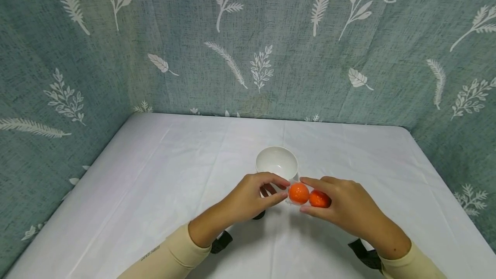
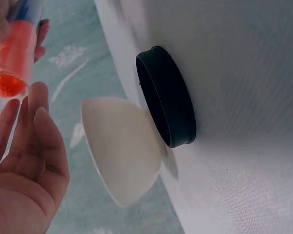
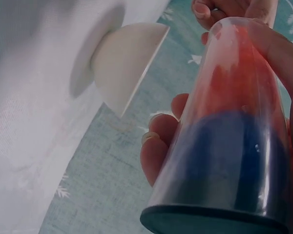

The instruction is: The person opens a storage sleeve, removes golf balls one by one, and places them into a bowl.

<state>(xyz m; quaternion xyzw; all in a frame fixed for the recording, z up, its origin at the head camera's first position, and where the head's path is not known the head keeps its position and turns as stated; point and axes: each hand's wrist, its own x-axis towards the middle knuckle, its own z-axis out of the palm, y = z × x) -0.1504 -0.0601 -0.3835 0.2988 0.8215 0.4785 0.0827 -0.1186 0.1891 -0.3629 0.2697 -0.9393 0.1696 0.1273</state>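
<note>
1. Over the white tablecloth (image 1: 174,184), just on our near side of the upright, round white bowl (image 1: 277,160), we have a clear, tapered plastic container (image 3: 224,131) raised off the surface. Rounded orange contents (image 1: 299,193) and dark blue contents (image 3: 210,151) show through its wall.

2. Our right hand (image 1: 345,203) grips the container, thumb on one side and fingers curled round the other. We judge that this hand bears the weight, so we do well to hold firmly enough to prevent slipping without squeezing the wall inward.

3. Our left hand (image 1: 257,193) is loosely spread, fingertips right by the narrow end; we cannot tell whether they touch it. For good control, we would bring thumb and fingertips to opposite sides of that end and press evenly.

4. At the wide end, a dark rim (image 3: 210,222) sits beyond the palm. We should mind the tilt there, since a sudden tip could shift whatever is inside.

5. Near the bowl, a short black ring-shaped piece (image 2: 176,102) lies flat, hollow side up. Both it and the bowl stand below our work, so we would keep wrists and sleeves clear of them.
</note>
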